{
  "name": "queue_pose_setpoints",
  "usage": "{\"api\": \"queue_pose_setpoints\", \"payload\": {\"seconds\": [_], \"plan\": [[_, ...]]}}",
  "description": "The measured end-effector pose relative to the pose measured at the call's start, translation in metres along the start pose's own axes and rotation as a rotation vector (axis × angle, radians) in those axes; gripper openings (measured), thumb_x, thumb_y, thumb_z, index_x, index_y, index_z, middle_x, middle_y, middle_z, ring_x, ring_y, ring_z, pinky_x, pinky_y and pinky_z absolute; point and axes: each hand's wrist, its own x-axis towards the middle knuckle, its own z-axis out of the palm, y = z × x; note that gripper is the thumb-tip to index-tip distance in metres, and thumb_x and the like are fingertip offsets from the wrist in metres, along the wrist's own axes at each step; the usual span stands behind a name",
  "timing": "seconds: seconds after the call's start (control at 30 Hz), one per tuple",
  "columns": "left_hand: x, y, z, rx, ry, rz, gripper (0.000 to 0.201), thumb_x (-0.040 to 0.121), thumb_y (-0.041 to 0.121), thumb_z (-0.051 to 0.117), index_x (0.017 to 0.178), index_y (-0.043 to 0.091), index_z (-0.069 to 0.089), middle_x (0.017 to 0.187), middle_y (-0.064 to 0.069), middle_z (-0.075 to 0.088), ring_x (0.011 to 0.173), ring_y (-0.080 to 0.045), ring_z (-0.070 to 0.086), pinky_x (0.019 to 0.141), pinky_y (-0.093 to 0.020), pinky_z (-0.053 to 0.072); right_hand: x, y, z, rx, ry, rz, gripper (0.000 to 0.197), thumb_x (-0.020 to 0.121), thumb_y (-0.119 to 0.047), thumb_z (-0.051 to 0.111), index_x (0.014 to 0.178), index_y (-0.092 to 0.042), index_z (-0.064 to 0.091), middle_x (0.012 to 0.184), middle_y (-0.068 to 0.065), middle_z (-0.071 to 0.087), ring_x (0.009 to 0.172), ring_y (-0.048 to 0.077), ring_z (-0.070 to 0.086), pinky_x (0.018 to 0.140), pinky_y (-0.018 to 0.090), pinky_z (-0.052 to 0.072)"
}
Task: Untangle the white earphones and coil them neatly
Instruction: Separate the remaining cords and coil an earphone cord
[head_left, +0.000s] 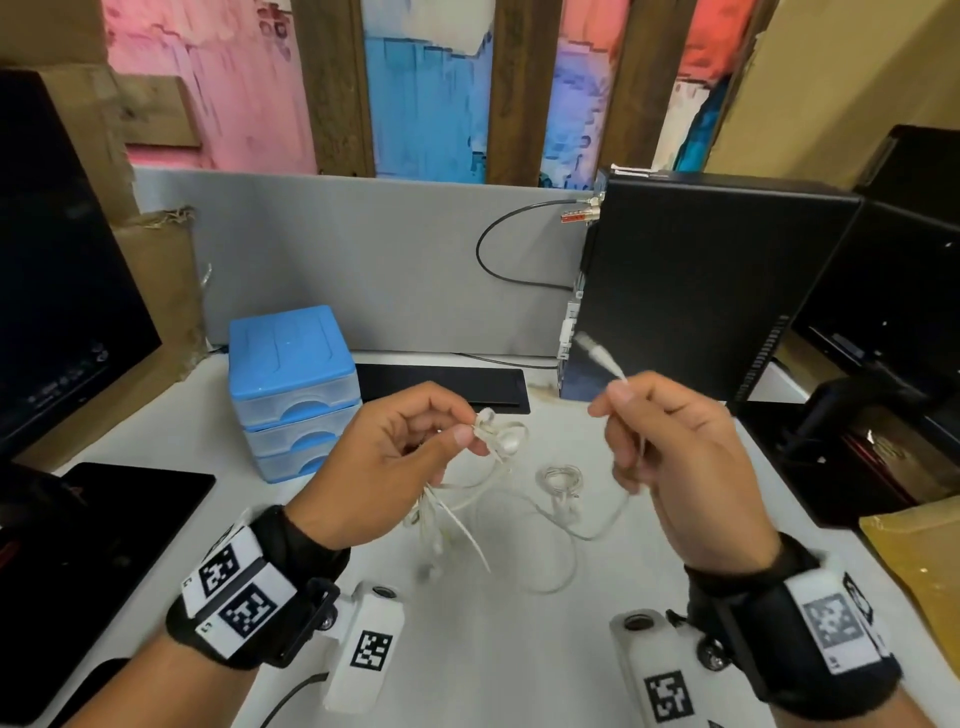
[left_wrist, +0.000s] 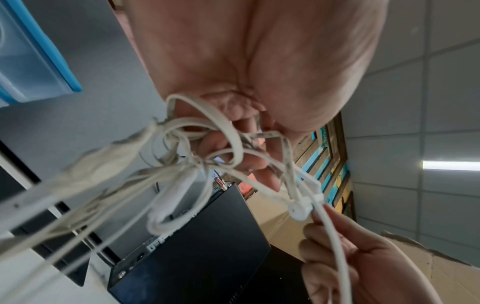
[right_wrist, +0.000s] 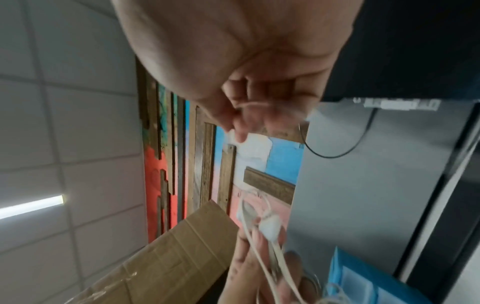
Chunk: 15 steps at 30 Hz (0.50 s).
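Earphones (head_left: 498, 441): thin white rubbery cord, knotted loops.
Left hand (head_left: 400, 462): pinches tangle.
Right hand (head_left: 675, 457): pinches plug end.
Drawer unit (head_left: 293, 389): blue plastic, contents unclear.

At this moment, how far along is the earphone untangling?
Done: the plug end is freed, pinched by the right hand. In hand: the left hand holds the knotted earphones. Left: the tangle remains, loose cable trails on the desk, no coil formed.
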Motion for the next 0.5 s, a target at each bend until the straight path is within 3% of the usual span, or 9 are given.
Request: {"api": "queue_pose_setpoints", "payload": {"seconds": [0.03, 0.1, 0.17, 0.2, 0.33, 0.43, 0.5], "plan": [[0.001, 0.001, 0.000, -0.017, 0.022, -0.011, 0.010, 0.092, 0.016, 0.062, 0.091, 0.024, 0.068, 0.086, -0.005, 0.076, 0.055, -0.011, 0.053, 0.054, -0.023, 0.048, -0.001, -0.004, -0.003, -0.001, -0.083, 0.019, 0.031, 0.089, -0.029, 0.066, 0.075, -0.001, 0.067, 0.052, 0.011, 0.038, 0.044, 0.013, 0.031, 0.044, 0.022, 0.027], [0.002, 0.004, 0.001, -0.066, 0.089, -0.038, 0.006, 0.088, 0.019, 0.062, 0.092, 0.017, 0.066, 0.083, -0.006, 0.077, 0.052, -0.015, 0.051, 0.053, -0.022, 0.047, -0.006, -0.010, -0.006, -0.138, -0.389, 0.081, 0.044, 0.085, -0.043, 0.062, 0.076, -0.001, 0.068, 0.051, 0.008, 0.040, 0.045, 0.012, 0.033, 0.045, 0.020, 0.029], [0.004, 0.008, 0.001, -0.108, 0.155, -0.061, 0.010, 0.085, 0.021, 0.062, 0.091, 0.013, 0.063, 0.080, -0.006, 0.077, 0.049, -0.017, 0.051, 0.051, -0.021, 0.047, -0.013, -0.011, -0.004, -0.338, -0.695, 0.139, 0.040, 0.091, -0.040, 0.066, 0.082, -0.001, 0.070, 0.055, 0.007, 0.045, 0.050, 0.013, 0.039, 0.052, 0.020, 0.035], [0.005, 0.010, 0.001, -0.120, 0.178, -0.068, 0.011, 0.084, 0.022, 0.063, 0.091, 0.013, 0.063, 0.080, -0.007, 0.077, 0.048, -0.017, 0.052, 0.050, -0.022, 0.046, -0.016, -0.009, -0.001, -0.398, -0.779, 0.163, 0.035, 0.093, -0.036, 0.068, 0.084, -0.002, 0.069, 0.056, 0.006, 0.046, 0.051, 0.015, 0.039, 0.053, 0.022, 0.034], [0.004, 0.018, 0.001, -0.142, 0.207, -0.099, 0.015, 0.083, 0.026, 0.064, 0.091, 0.013, 0.062, 0.083, -0.009, 0.077, 0.051, -0.019, 0.061, 0.053, -0.028, 0.045, -0.021, 0.003, 0.018, -0.573, -0.789, 0.267, 0.021, 0.083, -0.035, 0.079, 0.092, -0.018, 0.070, 0.065, -0.009, 0.057, 0.059, 0.011, 0.047, 0.061, 0.027, 0.042], [0.002, 0.024, 0.003, -0.186, 0.187, -0.135, 0.016, 0.081, 0.024, 0.064, 0.090, 0.011, 0.061, 0.084, -0.010, 0.078, 0.052, -0.021, 0.066, 0.048, -0.026, 0.050, -0.022, 0.011, 0.023, -0.763, -0.646, 0.172, 0.039, 0.072, -0.048, 0.084, 0.095, -0.028, 0.060, 0.090, -0.012, 0.061, 0.082, 0.006, 0.055, 0.077, 0.029, 0.049], [0.001, 0.026, 0.004, -0.179, 0.181, -0.146, 0.016, 0.081, 0.025, 0.064, 0.090, 0.012, 0.061, 0.085, -0.010, 0.078, 0.055, -0.028, 0.066, 0.045, -0.025, 0.051, -0.023, 0.012, 0.025, -0.876, -0.572, 0.116, 0.057, 0.069, -0.057, 0.082, 0.109, -0.038, 0.047, 0.112, -0.020, 0.052, 0.105, 0.001, 0.049, 0.090, 0.025, 0.047]]}}
